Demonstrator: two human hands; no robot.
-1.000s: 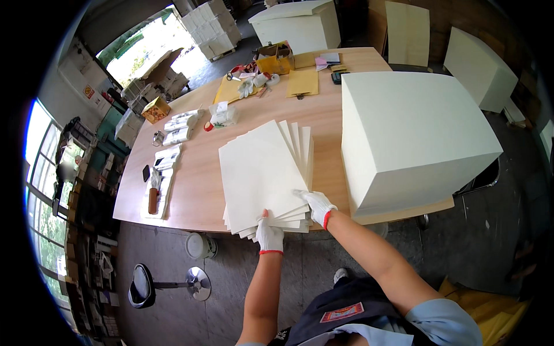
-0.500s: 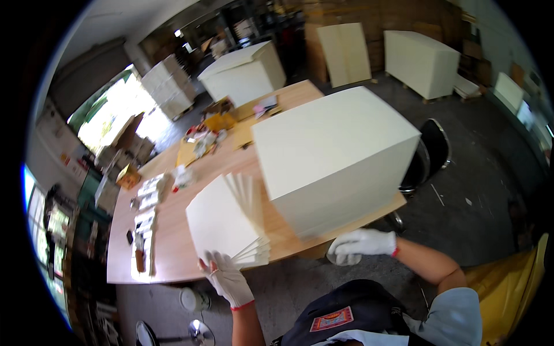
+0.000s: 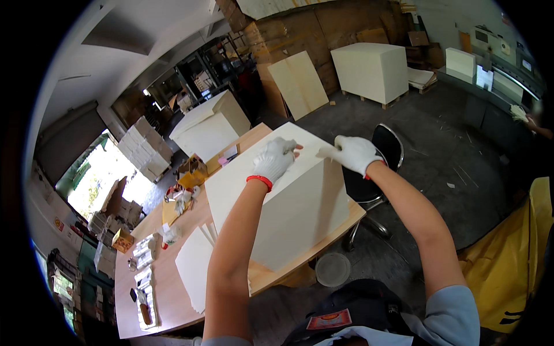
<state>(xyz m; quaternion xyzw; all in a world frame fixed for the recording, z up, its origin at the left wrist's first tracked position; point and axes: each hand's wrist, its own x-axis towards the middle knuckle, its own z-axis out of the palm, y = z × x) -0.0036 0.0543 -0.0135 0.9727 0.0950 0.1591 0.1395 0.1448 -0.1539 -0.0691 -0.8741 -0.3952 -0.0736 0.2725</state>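
A tall block of stacked white paper (image 3: 300,202) stands on the wooden table in front of me. Over its top surface is my left hand (image 3: 276,158), in a white knit glove with a red cuff. Its fingers are bent and apart, with bare fingertips showing; nothing visible is in them. My right hand (image 3: 355,154), gloved the same way, is at the stack's right far edge. Its fingers stretch leftward onto the top, blurred at the tips, with the thumb apart. Left of the block lies a fanned pile of white sheets (image 3: 193,268), partly hidden behind my left forearm.
The table (image 3: 167,311) carries white packets (image 3: 147,300), a small yellow box (image 3: 122,240) and clutter at its far side. A black chair (image 3: 388,147) stands close to the stack's right. A round-lidded bucket (image 3: 333,269) is below the front edge. Another person's gloved hand (image 3: 518,113) shows far right.
Both hands have moved up and away from me, the left from the fanned sheets to the tall stack's top, the right from beside the table to its far right edge. The view has turned right.
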